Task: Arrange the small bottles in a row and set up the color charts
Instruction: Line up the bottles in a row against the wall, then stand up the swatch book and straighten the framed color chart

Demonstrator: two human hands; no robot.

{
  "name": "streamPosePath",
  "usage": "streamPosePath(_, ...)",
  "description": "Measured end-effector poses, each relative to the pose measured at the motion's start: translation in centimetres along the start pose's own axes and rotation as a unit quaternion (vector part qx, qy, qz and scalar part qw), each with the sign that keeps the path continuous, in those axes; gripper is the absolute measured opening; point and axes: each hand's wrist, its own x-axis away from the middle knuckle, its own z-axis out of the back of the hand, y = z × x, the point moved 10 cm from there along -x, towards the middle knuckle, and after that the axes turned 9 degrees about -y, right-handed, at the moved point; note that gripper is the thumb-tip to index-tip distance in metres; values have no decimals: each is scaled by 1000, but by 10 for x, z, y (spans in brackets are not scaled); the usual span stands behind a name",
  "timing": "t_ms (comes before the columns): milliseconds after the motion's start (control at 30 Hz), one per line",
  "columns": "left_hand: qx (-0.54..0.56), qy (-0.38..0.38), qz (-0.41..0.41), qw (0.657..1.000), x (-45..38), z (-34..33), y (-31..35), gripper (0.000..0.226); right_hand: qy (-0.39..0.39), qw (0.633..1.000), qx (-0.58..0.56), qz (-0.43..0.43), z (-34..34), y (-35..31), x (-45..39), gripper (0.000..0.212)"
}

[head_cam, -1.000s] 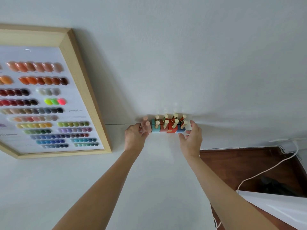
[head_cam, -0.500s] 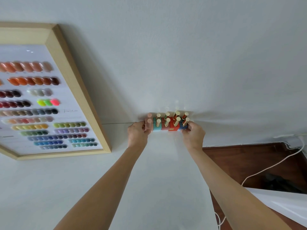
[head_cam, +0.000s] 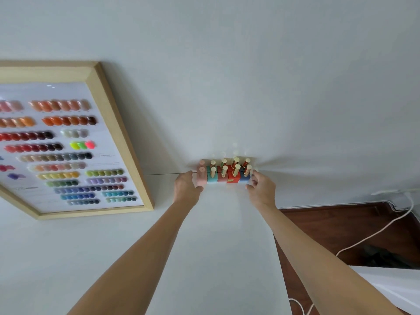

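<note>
Both hands have closed in since a second ago, squeezing the block tighter. Well off beyond the left hand (head_cam: pixel 187 186), the framed color chart (head_cam: pixel 68 146) leans on the wall. Between the hands, the small bottles (head_cam: pixel 223 173) stand on the white desk (head_cam: pixel 216 246), two rows deep (not one). The right hand (head_cam: pixel 260 189) pinches the blue end; the left presses flat on the pink end. Uneven pressure could topple the tall gold caps.

Matt white worktop (head_cam: pixel 216 235). Pale bare wood frame (head_cam: pixel 118 133) around the chart's glossy swatches (head_cam: pixel 61 105). Bottles (head_cam: pixel 223 176) with shiny gold metal caps (head_cam: pixel 236 160). Dark polished wood floor (head_cam: pixel 341 228).
</note>
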Motion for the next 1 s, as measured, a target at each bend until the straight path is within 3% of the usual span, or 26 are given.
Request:
streamPosePath(100,-5,-1,3,1000,25,3,3,61,21,1000,-16,-16,7,1,25,31)
streamPosePath(200,6,1,-7,1000,59,9,11,62,28,998,-58,-12,12,-7,52,12)
streamPosePath(300,23,-8,-35,999,98,18,21,57,4,995,-95,17,11,-26,77,27)
streamPosePath(600,107,2,-75,991,209,108,3,51,-79,983,-115,121,-8,-107,149,20)
streamPosePath(800,144,62,-62,986,285,190,-74,51,-141,968,-101,183,-58,-179,212,10)
streamPosePath(1000,164,137,-42,976,369,277,-177,50,-171,957,-97,214,-130,-257,295,17)
